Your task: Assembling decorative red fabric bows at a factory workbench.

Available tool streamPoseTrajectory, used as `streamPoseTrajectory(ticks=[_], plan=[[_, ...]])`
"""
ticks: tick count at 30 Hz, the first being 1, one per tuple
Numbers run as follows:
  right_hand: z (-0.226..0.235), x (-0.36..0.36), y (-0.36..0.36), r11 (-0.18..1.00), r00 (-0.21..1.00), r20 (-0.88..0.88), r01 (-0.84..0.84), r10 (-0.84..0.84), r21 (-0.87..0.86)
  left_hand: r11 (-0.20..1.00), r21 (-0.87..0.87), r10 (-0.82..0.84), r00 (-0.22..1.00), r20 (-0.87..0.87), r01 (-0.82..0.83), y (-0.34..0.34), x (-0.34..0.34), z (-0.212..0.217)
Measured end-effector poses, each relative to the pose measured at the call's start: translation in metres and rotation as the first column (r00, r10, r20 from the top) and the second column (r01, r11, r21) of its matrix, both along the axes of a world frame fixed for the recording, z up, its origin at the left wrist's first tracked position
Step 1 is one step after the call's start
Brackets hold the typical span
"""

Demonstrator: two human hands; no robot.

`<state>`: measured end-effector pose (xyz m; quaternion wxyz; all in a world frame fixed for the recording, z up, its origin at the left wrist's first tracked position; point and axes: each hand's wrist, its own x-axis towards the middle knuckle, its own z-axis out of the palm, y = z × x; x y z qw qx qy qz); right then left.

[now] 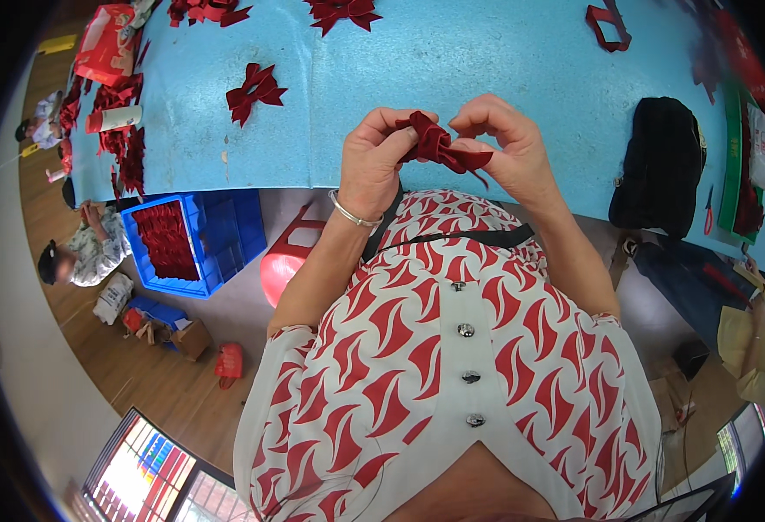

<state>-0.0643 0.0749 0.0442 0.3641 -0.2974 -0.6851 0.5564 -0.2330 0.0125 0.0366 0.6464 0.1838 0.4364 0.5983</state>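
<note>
A dark red velvet bow (434, 143) is held up in front of me, above the near edge of the blue table. My left hand (375, 158) pinches its left side between thumb and fingers; a silver bangle circles that wrist. On the other side, the curled thumb and forefinger of my right hand (511, 150) close on the bow's right part. A ribbon tail hangs below, between the two hands. Farther off on the table lie a finished-looking red bow (255, 92) and another red bow (344, 12). A loose red ribbon loop (608, 28) rests at the far right.
Blue table (330, 96) spans the front. A black bag (658, 165) and scissors (708, 211) lie at its right. Blue crates (230, 239) with red ribbon pieces and a red stool (287, 261) stand below left. People sit at left (86, 244) and right (756, 335).
</note>
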Motion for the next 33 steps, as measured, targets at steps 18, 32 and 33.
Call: streamPoseTrajectory(ticks=[18,32,33], plan=[[-0.001,0.02,0.0,0.99,0.995,0.067,0.068,-0.077,0.12,0.991,0.131,0.023,0.994,-0.106,-0.009,0.001,0.024,-0.006],[-0.002,0.024,-0.007,0.849,0.967,-0.237,-0.051,-0.089,-0.526,0.991,0.129,-0.029,0.998,-0.064,0.037,0.005,0.025,-0.003],[-0.002,0.024,-0.006,0.848,0.967,-0.238,-0.052,-0.089,-0.527,0.991,0.132,-0.024,0.995,-0.094,0.037,0.006,0.025,-0.001]])
